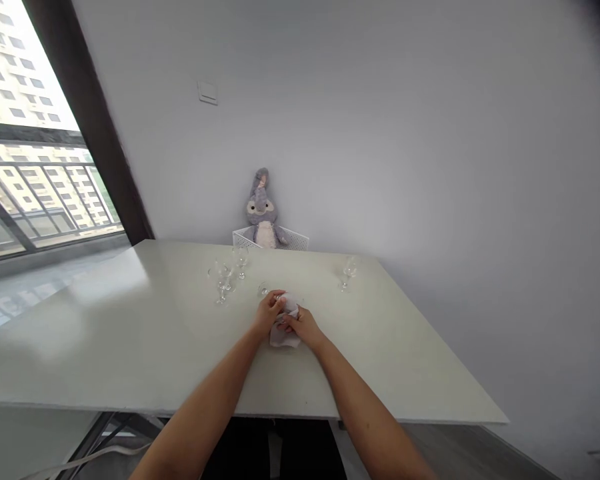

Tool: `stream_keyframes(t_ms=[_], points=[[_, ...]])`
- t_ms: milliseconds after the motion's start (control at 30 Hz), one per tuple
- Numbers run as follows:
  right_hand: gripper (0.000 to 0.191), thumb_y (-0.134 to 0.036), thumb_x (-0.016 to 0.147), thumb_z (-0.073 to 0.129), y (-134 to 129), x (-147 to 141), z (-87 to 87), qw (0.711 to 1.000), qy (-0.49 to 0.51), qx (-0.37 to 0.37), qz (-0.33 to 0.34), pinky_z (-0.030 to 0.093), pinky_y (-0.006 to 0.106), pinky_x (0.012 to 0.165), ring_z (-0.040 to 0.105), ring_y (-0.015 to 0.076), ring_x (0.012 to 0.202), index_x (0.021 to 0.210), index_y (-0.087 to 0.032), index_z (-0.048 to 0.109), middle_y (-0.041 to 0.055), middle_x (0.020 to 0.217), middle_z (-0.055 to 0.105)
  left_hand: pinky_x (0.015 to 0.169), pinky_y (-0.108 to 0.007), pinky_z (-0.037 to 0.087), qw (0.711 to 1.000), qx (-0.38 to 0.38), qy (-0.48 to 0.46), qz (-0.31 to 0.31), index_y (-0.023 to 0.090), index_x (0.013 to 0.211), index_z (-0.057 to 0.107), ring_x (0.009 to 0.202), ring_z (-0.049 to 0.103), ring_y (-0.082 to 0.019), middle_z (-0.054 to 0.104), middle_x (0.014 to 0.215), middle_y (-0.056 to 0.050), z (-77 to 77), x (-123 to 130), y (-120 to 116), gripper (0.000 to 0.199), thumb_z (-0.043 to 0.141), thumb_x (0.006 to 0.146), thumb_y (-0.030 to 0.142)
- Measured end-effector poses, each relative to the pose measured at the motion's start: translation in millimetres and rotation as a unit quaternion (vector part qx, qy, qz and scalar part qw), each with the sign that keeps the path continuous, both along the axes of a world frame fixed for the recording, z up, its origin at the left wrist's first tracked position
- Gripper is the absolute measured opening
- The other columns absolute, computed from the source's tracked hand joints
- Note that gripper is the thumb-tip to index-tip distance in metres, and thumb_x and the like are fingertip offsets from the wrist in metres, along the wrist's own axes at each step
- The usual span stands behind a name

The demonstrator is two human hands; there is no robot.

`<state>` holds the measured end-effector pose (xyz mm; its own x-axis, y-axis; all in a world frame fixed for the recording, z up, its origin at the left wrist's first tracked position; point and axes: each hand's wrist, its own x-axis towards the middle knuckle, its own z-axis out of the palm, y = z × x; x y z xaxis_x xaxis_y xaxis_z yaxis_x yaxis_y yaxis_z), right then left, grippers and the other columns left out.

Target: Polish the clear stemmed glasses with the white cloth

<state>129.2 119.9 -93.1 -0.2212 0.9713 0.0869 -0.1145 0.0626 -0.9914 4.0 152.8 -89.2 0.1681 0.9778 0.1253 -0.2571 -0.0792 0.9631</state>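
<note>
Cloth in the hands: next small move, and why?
Probably a slight turn of the glass against the cloth: the left hand and right hand both grip the cloth, and a clear glass foot shows just past the left hand.

Matt cloth (285, 337); clear, glossy glass goblets (350, 268); smooth, glossy tabletop (145, 340); fuzzy toy (261, 212).

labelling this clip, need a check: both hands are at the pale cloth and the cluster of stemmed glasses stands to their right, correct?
Not quite: in the head view, the cluster of stemmed glasses stands to the left of both left hand and right hand. Both are at the pale cloth, as you say.
</note>
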Motion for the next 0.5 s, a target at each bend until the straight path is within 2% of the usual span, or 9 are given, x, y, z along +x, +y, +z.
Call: stream_keyframes(t_ms=[100,200,267,333,400,500], points=[[0.017,-0.035,0.067,0.065,2.2,-0.6,-4.0,0.999,-0.030,0.015,-0.031,0.045,0.022,0.042,0.058,0.0135,0.047,0.074,-0.020,0.062,-0.0021,0.054,0.062,0.052,-0.023,0.042,0.999,-0.008,0.007,-0.033,0.014,0.093,0.057,0.055,0.052,-0.011,0.057,0.063,0.000,1.9,-3.8,0.7,0.039,0.060,0.069,0.045],[0.026,-0.038,0.070,0.064,4.4,3.7,-0.4,0.994,0.101,-0.048,-0.015,0.045,0.022,0.041,0.059,0.0138,0.047,0.085,-0.018,0.060,0.0001,0.062,0.065,0.065,-0.027,0.045,0.996,0.003,-0.004,-0.090,0.016,0.108,0.053,0.072,0.056,-0.014,0.061,0.080,-0.004,6.6,-7.4,-1.6,0.047,0.062,0.068,0.039],[0.030,-0.039,0.072,0.063,3.5,9.2,4.9,0.975,0.195,-0.109,0.004,0.046,0.021,0.041,0.061,0.0134,0.050,0.090,-0.015,0.057,0.0031,0.070,0.066,0.076,-0.029,0.044,0.991,0.025,-0.012,-0.130,0.017,0.116,0.050,0.085,0.056,-0.016,0.061,0.096,-0.007,10.6,-8.8,-5.2,0.056,0.066,0.066,0.034],[0.029,-0.037,0.073,0.062,-1.5,14.5,11.0,0.962,0.234,-0.143,0.015,0.046,0.020,0.043,0.062,0.0124,0.052,0.090,-0.014,0.056,0.0046,0.072,0.066,0.083,-0.032,0.041,0.988,0.042,-0.007,-0.152,0.017,0.118,0.049,0.091,0.055,-0.017,0.058,0.106,-0.009,15.1,-9.5,-9.9,0.059,0.068,0.064,0.032],[0.029,-0.037,0.074,0.061,-11.2,17.5,17.6,0.968,0.213,-0.133,0.024,0.047,0.022,0.046,0.062,0.0123,0.053,0.091,-0.014,0.056,0.0041,0.073,0.066,0.083,-0.033,0.042,0.987,0.037,0.016,-0.155,0.017,0.119,0.048,0.087,0.055,-0.015,0.059,0.102,-0.007,20.5,-9.9,-15.9,0.059,0.066,0.066,0.035],[0.032,-0.037,0.074,0.059,-31.8,17.4,27.5,0.994,0.086,-0.062,0.030,0.047,0.026,0.050,0.062,0.0145,0.055,0.099,-0.018,0.054,0.0025,0.076,0.065,0.075,-0.032,0.045,0.988,0.014,0.062,-0.140,0.018,0.119,0.046,0.074,0.056,-0.013,0.061,0.084,-0.003,29.8,-9.2,-27.2,0.057,0.060,0.070,0.043]])
